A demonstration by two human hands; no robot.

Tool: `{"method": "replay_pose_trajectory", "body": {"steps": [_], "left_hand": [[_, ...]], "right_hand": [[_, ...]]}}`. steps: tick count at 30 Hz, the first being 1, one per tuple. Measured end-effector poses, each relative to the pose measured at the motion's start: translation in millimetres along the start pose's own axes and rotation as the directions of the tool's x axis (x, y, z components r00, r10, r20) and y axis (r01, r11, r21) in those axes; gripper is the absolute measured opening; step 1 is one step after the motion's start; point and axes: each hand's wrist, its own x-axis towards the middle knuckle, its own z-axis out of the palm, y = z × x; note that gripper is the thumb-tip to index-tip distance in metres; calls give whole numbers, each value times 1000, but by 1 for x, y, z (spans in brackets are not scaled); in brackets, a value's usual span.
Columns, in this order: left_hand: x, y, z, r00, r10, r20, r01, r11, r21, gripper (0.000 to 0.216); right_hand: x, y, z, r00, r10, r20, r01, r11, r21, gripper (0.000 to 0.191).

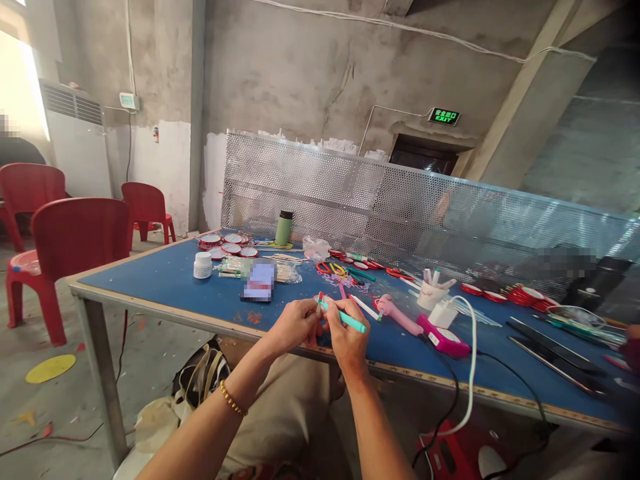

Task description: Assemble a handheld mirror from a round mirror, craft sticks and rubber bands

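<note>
Head view: what are your hands doing?

— Your right hand (349,340) is gripping a teal marker (356,324), fingers closing snugly around it. Your left hand (295,325) is pinching narrowly at a small red piece (321,297); your fingers are hiding most of it, so I cannot tell its shape.

— Where is that piece sitting?

— It is showing between your two hands, at the marker's far left end, above the near edge of the blue table (165,275).

— What is lying around you?

— A white pen (367,307) is lying just right of your hands, and a pink tool (407,318) is resting beyond it, near a magenta box (454,345). On the left, a phone (259,281) is lying near you, while a white bottle (203,265) is standing farther left.

— And farther out?

— A green tumbler (283,229) is standing near the far edge, a perforated panel (320,187) is running behind it, and red chairs (80,233) are standing at left.
</note>
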Motion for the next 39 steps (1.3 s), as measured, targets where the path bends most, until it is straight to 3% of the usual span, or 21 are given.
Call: {"method": "replay_pose_trajectory", "body": {"steps": [8, 21, 39], "left_hand": [[0, 0, 0, 1000, 4, -1, -4, 1000, -7, 30], [0, -1, 0, 1000, -2, -6, 2, 999, 35, 28], [-1, 1, -1, 1000, -9, 12, 9, 1000, -8, 31]], "right_hand": [[0, 0, 0, 997, 80, -19, -78, 993, 89, 23], [0, 2, 0, 1000, 17, -8, -17, 1000, 15, 24], [-1, -3, -1, 998, 57, 0, -57, 998, 26, 25]]}}
